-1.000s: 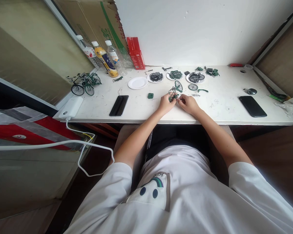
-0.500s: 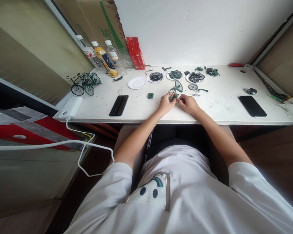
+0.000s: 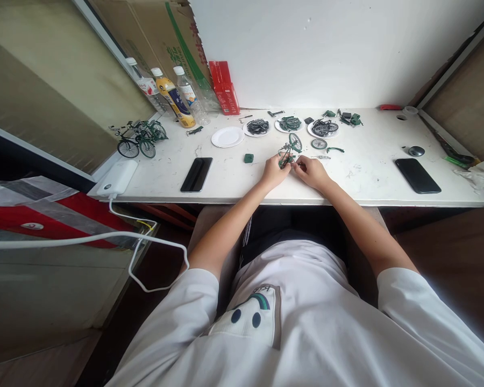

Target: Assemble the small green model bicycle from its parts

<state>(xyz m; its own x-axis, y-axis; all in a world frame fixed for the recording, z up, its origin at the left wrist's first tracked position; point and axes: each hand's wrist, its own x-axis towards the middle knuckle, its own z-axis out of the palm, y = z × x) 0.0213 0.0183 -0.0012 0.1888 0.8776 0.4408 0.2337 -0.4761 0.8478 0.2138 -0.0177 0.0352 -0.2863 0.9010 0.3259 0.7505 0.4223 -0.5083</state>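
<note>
My left hand [image 3: 276,170] is closed around a small green model bicycle [image 3: 284,157], partly put together, with one wheel [image 3: 294,142] standing up beyond the fingers. Close beside it, my right hand [image 3: 310,170] has thumb and fingers pinched together at the bicycle's near side; whatever is between those fingertips is too small to make out. Just past the hands lie a loose black wheel [image 3: 319,144], a curved green part [image 3: 335,150] and a small silvery tool-like piece [image 3: 321,157]. A green block [image 3: 249,158] rests left of my left hand.
Paper plates with dark parts [image 3: 258,127], green parts [image 3: 289,124] and wheels [image 3: 324,128] line the back, beside a bare plate [image 3: 227,137]. Finished model bicycles [image 3: 139,138] stand at left near bottles [image 3: 173,97]. Two phones [image 3: 196,174] flank the hands; a power strip [image 3: 118,178] sits at the left edge.
</note>
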